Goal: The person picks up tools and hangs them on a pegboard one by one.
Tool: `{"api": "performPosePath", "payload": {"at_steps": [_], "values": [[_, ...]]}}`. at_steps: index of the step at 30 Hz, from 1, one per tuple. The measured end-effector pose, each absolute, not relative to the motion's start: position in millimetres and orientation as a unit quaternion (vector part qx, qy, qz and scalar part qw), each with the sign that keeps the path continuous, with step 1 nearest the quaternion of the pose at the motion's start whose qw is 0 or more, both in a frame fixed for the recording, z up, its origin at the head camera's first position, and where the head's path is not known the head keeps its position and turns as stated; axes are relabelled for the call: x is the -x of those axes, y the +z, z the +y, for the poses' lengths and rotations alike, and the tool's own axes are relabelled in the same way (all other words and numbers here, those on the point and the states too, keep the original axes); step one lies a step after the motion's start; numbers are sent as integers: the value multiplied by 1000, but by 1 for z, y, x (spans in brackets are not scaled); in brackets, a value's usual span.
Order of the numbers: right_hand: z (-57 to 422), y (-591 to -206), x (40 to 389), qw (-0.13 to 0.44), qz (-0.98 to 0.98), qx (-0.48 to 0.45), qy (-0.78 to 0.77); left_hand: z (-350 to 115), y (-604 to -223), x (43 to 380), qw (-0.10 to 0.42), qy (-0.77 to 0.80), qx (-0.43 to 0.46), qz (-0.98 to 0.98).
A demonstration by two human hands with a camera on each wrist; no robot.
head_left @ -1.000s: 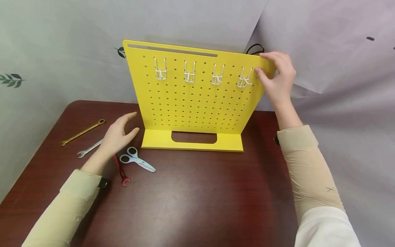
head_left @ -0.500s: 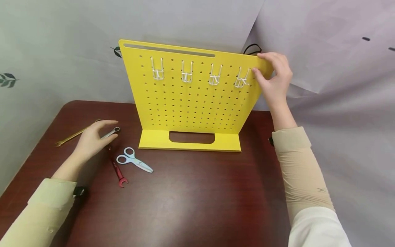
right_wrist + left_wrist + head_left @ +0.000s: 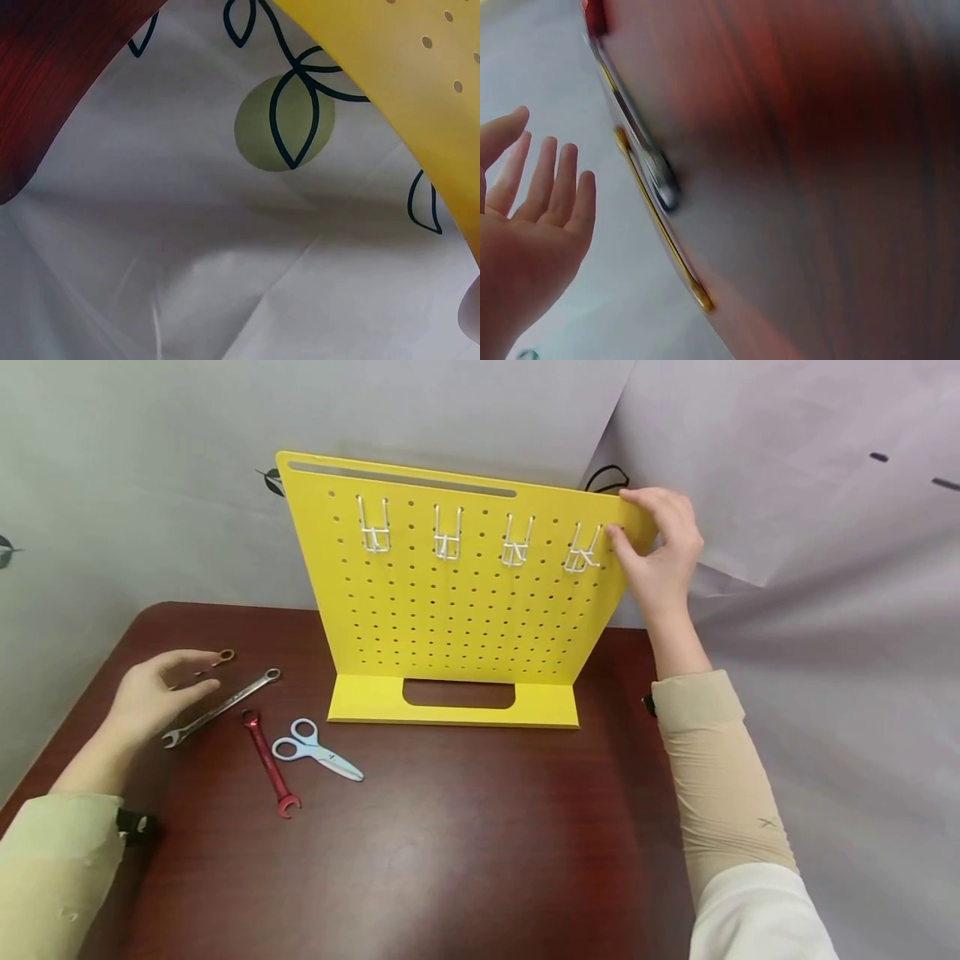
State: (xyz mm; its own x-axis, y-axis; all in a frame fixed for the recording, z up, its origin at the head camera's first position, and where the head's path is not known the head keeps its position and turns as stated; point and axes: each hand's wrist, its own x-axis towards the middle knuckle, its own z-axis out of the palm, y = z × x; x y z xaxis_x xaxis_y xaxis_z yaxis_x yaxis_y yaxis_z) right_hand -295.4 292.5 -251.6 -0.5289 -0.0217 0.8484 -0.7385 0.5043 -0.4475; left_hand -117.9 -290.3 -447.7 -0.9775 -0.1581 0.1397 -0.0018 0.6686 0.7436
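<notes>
Pegboard (image 3: pixel 480 585): stood panel-up toward far side of surface (image 3: pixel 450 843); yellow, smooth thin sheet, prob. coated metal; rows of small round holes, long slot nr top edge.
Base (image 3: pixel 382 700): flat yellow strip w/ rounded cutout, jutted fwd at panel's foot, prob. to stop tipping.
Wire hooks (image 3: pixel 447 537): 4, white, thin bent wire, in a row on upper panel; spaced prob. to leave hanging room under each.
R hand (image 3: pixel 663 550): pinched pegboard's upper R corner, thumb on front face, fingers over top edge; prob. to steady it.
L hand (image 3: pixel 153 693): fingers extended, thumb apart, nothing in grip; nr gold wrench (image 3: pixel 664 225), no contact seen.
Gold wrench: farthest L, partly hidden by L hand in head view; slim metal shank, ring end.
Silver wrench (image 3: pixel 222 707): next R, lay diagonal, forked end nearer person; shiny metal.
Red wrench (image 3: pixel 267 762): next again, forked end twd person; glossy red.
Scissors (image 3: pixel 318 752): just beside red wrench, pale blue, finger loops twd it, blades angled away; handles prob. plastic.
Tool layout: all L of pegboard, spread out, prob. for easy access.
Surface: reddish-brown, wood-grain look, glossy.
Backdrop (image 3: pixel 187 485): pale, creased, sheet-like, w/ leaf prints.
</notes>
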Motion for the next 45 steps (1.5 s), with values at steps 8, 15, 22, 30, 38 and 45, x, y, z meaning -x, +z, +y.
{"api": "performPosePath", "payload": {"at_steps": [8, 15, 22, 30, 38, 45], "values": [[292, -252, 295, 416, -763, -245, 430, -322, -453, 120, 85, -349, -70, -931], [293, -253, 296, 420, -760, -249, 428, -340, -455, 122, 63, -318, -72, -943], [292, -253, 294, 429, -755, -252, 427, -350, -456, 125, 17, -357, -77, -931], [291, -254, 295, 427, -755, -254, 429, -358, -461, 127, -5, -349, -74, -934], [293, -256, 296, 428, -755, -253, 428, -355, -459, 132, 2, -292, -81, -953], [296, -259, 304, 430, -752, -256, 428, -353, -459, 133, 10, -269, -73, -960]]}}
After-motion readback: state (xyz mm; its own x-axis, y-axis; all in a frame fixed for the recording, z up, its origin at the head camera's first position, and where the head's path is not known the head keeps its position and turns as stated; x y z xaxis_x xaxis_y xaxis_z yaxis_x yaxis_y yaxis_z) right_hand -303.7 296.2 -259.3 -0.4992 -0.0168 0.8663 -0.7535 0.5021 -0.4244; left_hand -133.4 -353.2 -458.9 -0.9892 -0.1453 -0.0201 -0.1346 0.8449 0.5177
